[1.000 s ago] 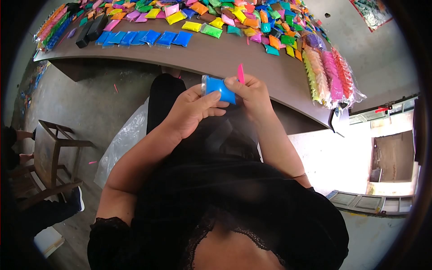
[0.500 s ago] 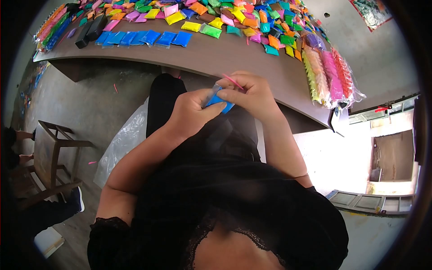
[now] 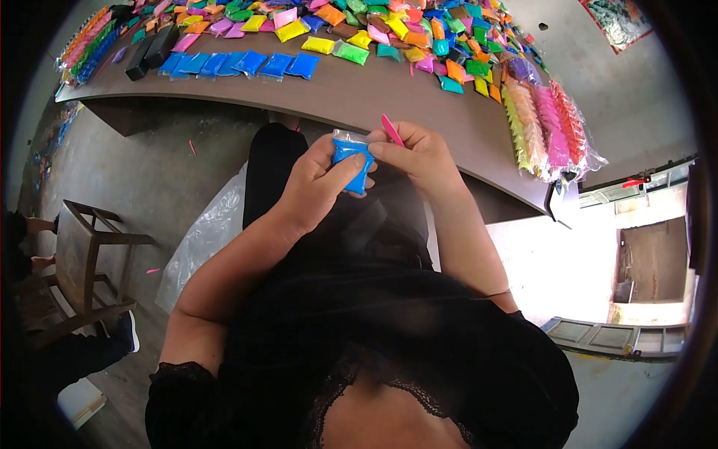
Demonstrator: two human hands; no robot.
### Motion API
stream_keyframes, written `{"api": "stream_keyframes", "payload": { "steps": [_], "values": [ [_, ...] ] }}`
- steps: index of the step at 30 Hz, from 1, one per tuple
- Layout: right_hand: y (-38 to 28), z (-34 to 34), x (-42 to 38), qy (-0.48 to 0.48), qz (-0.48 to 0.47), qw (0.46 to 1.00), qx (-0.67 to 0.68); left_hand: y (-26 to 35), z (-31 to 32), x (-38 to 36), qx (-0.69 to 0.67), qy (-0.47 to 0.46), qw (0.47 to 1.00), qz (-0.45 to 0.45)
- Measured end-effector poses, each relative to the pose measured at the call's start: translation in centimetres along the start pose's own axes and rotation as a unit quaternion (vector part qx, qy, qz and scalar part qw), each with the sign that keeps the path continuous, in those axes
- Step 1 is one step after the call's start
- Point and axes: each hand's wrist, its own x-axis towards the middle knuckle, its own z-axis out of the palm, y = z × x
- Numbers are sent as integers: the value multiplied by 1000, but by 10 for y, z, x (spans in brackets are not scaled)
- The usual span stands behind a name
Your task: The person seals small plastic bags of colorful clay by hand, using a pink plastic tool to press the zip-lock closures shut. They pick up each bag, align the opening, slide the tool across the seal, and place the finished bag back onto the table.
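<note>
A small clear bag of blue clay-like material (image 3: pixel 350 159) is held upright above my lap. My left hand (image 3: pixel 318 183) is closed round it, thumb across the front and fingertips showing past its right side. Between the fingers of my right hand (image 3: pixel 420 156) sits a pink plastic stick (image 3: pixel 391 130) with a flat, rounded end, pointing up and left. The thumb and forefinger of that same hand are pinched at the bag's upper right corner. The bag's transparent top edge stands above the blue filling.
Ahead is a brown table (image 3: pixel 336 93) with a row of blue packets (image 3: pixel 250 63), a heap of colourful packets (image 3: pixel 396 26), black blocks (image 3: pixel 153 52) and bagged coloured strips (image 3: pixel 550 123). A wooden chair (image 3: pixel 90 247) and another person's leg (image 3: pixel 97 352) are at left.
The blue bag has turned from tilted to upright, its front now facing me. My right hand has shifted slightly right, and the pink stick points more steeply upward.
</note>
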Motion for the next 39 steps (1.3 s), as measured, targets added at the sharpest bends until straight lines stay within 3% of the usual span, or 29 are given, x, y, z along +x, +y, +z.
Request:
{"api": "stream_keyframes", "payload": {
  "steps": [3, 4, 6, 7, 9, 11, 16, 18, 19, 20, 21, 22, 24, 27, 30, 32, 33, 35, 36, 38, 39],
  "values": [
    [-3, -3, 1, 0, 24, 1000, -18, 1, -1, 2, 56, -2, 998, 16],
    [6, -8, 7, 18, -9, 996, -82, 2, -2, 3, 88, -9, 996, 27],
    [11, -17, 22, 46, -40, 990, -130, 6, -11, 23, 218, -6, 973, 72],
    [6, -23, 32, 68, 2, 985, -159, 7, -22, 46, 315, 4, 945, 83],
    [18, -41, 54, 98, 58, 978, -173, 1, -32, 90, 286, 39, 950, 115],
    [30, -59, 77, 101, 85, 969, -207, 4, -41, 121, 303, 36, 950, 72],
    [40, -69, 91, 139, 55, 965, -213, 1, -58, 169, 362, 7, 932, 24],
    [50, -80, 97, 165, 41, 959, -226, -5, -67, 185, 538, -21, 837, 101],
    [56, -87, 101, 195, 31, 954, -226, -12, -72, 189, 536, -22, 838, 101],
    [60, -93, 103, 224, 21, 948, -226, -18, -75, 191, 612, -2, 772, 174],
    [62, -101, 105, 223, 21, 948, -226, -21, -78, 194, 678, 21, 693, 244],
    [64, -109, 107, 206, 23, 941, -266, -25, -81, 197, 679, 22, 692, 243],
    [65, -119, 110, 190, 25, 934, -302, -21, -75, 190, 599, 25, 739, 307],
    [65, -123, 111, 116, 32, 962, -244, -13, -71, 175, 621, -34, 725, 295],
    [63, -127, 120, 61, 58, 952, -295, -14, -76, 178, 650, -82, 691, 304],
    [70, -130, 129, 58, -42, 945, -320, -18, -77, 180, 686, -80, 656, 305],
    [73, -132, 133, 57, -42, 947, -314, -17, -74, 180, 697, -59, 649, 300],
    [74, -134, 145, 53, -168, 898, -403, -21, -74, 182, 702, -30, 649, 293],
    [71, -133, 150, 52, -169, 901, -397, -22, -73, 182, 703, 1, 650, 288],
    [59, -133, 160, 12, -56, 936, -347, -23, -69, 182, 708, 16, 648, 281],
    [57, -136, 166, 10, -60, 939, -340, -22, -66, 182, 708, 31, 648, 279]
  ]
}}
